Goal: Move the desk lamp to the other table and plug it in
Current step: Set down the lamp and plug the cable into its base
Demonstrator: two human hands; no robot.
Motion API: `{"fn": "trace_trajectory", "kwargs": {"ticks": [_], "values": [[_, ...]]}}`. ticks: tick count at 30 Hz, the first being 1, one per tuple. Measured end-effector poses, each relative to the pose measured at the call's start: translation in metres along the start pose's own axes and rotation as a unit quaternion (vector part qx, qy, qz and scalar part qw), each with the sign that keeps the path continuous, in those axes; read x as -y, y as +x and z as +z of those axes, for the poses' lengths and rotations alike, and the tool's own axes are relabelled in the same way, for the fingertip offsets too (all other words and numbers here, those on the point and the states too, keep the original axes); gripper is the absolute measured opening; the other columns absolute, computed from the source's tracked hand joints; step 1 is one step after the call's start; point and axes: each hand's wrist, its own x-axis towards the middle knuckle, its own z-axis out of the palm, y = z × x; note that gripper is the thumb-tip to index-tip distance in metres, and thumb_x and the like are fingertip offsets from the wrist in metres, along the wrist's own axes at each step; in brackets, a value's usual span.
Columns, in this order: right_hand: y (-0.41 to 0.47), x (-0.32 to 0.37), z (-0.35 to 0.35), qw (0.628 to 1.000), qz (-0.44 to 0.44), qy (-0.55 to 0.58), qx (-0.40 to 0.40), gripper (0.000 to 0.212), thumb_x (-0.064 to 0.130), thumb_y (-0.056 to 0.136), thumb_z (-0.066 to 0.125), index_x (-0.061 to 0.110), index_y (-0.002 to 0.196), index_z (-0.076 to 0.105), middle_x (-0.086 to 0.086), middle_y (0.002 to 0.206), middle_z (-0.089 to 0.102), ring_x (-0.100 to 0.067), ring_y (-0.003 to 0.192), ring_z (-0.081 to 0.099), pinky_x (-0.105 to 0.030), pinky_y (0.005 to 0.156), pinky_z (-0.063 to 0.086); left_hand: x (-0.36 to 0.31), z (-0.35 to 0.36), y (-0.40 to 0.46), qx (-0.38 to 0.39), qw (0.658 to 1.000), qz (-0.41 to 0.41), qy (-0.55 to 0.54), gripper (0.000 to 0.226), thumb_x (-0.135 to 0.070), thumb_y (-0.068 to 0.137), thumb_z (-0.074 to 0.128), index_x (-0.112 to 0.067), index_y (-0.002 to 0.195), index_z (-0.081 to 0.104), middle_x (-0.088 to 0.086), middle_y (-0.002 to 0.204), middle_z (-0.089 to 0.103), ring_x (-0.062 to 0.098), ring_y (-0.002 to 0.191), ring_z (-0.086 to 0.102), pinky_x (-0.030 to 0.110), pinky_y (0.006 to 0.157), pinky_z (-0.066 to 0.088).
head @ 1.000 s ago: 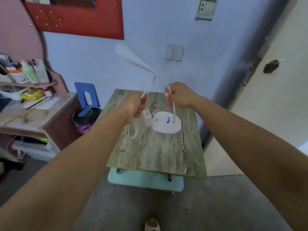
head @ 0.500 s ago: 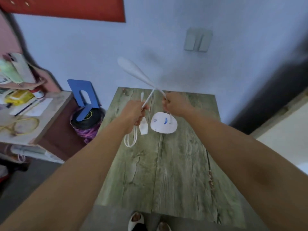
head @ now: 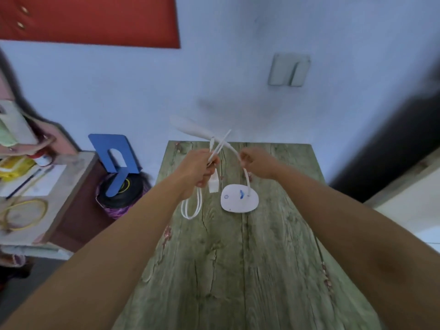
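The white desk lamp (head: 239, 201) has its oval base on the green wood-grain worktop (head: 238, 270), toward the far end, below and just in front of the right hand (head: 258, 161). Its thin neck rises from the base, passes through that hand's curled fingers, then bends left to the long lamp head, which reaches past the left hand's fingers toward the wall. The left hand (head: 198, 167) grips a bundle of white cord (head: 191, 206): a loop hangs below its fingers to the worktop, two strands stick up above them, and a white plug adapter (head: 213, 184) dangles just right of the knuckles, between the two hands. Left of the left arm, a blue bookend (head: 114, 156) stands over a dark spool, beside a lower desk (head: 59, 198). On the wall above the right hand is a grey switch plate (head: 289, 70).
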Motion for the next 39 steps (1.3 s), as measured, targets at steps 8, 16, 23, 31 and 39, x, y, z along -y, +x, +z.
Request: {"fn": "trace_trajectory", "kwargs": {"ticks": [8,16,23,31,39], "values": [[-0.023,0.013,-0.039,0.997,-0.070,0.004,-0.039,0.020,0.007,0.089,0.053,0.011,0.105,0.063,-0.005,0.105,0.065,-0.016,0.091,0.057,-0.027,0.080,0.041,-0.023,-0.008,-0.038,0.081,0.997,0.016,0.009,0.024,-0.015,0.090,0.039,-0.015,0.069,0.051,-0.003,0.044,0.033,0.011,0.035,0.019,0.017,0.038,0.016],[-0.065,0.033,-0.067,0.966,-0.101,0.226,0.075,0.024,0.003,0.093,0.049,0.019,0.094,0.068,0.009,0.087,0.070,0.001,0.080,0.063,-0.022,0.078,0.047,-0.055,0.014,-0.054,0.198,0.979,0.052,0.009,0.034,-0.023,0.096,0.036,-0.016,0.069,0.054,-0.004,0.043,0.032,0.007,0.030,0.020,0.015,0.036,0.017],[-0.097,-0.005,-0.070,0.914,-0.100,0.355,0.167,0.038,0.025,0.095,0.043,-0.002,0.117,0.056,-0.013,0.125,0.063,-0.022,0.122,0.056,-0.030,0.097,0.044,-0.072,0.040,-0.043,0.256,0.964,0.047,-0.043,0.034,-0.025,0.097,0.036,-0.013,0.070,0.053,-0.005,0.039,0.034,0.006,0.027,0.022,0.015,0.035,0.018],[-0.112,-0.040,-0.080,0.925,-0.038,0.377,-0.018,0.026,0.022,0.098,0.044,0.022,0.075,0.056,-0.005,0.080,0.070,-0.019,0.084,0.066,-0.042,0.082,0.038,-0.074,0.071,-0.021,0.159,0.982,0.093,-0.030,0.025,-0.015,0.093,0.043,-0.001,0.093,0.065,0.003,0.054,0.042,0.012,0.035,0.036,0.018,0.038,0.032],[-0.122,-0.049,-0.084,0.853,0.006,0.490,-0.180,0.029,0.008,0.097,0.043,0.010,0.071,0.054,-0.008,0.053,0.039,-0.020,0.048,0.035,-0.034,0.058,0.040,-0.063,0.091,0.003,0.076,0.989,0.121,-0.028,0.019,-0.008,0.093,0.051,-0.004,0.097,0.069,0.012,0.073,0.060,0.020,0.064,0.053,0.030,0.063,0.047]]}}
